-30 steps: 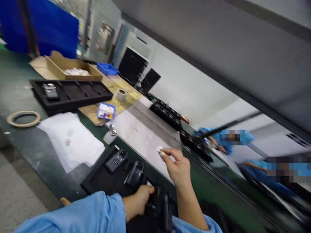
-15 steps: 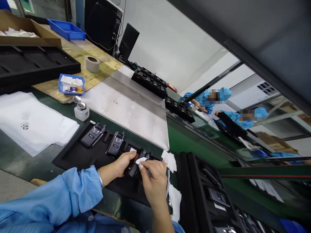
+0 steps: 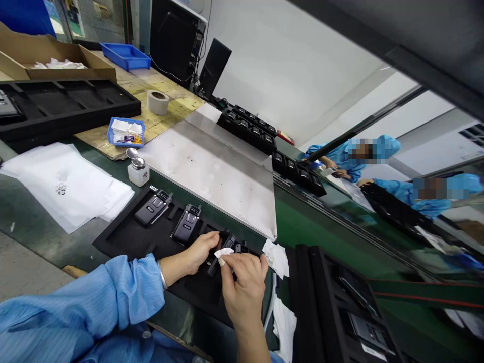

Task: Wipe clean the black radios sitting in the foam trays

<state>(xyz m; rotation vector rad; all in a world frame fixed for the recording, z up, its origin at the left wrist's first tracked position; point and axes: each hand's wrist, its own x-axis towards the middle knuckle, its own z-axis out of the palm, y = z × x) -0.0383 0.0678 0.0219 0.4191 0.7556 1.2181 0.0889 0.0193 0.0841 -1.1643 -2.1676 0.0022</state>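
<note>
Both hands close together, each in a grip.
Left arm (image 3: 109, 292), blue-sleeved, enters from lower left; left wrist (image 3: 162, 275) wears a thin band; left hand (image 3: 198, 253) thumb extended, fingers mostly hidden. Right forearm (image 3: 252, 339) bare, rises from bottom edge; right hand (image 3: 244, 282) back toward camera, thumb and index pinched, other fingers bent.

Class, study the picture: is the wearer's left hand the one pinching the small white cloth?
No, the right hand pinches the small white cloth, while the left hand holds a black handheld device.

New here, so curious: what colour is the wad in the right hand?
The wad is white, seen in the head view.
</note>
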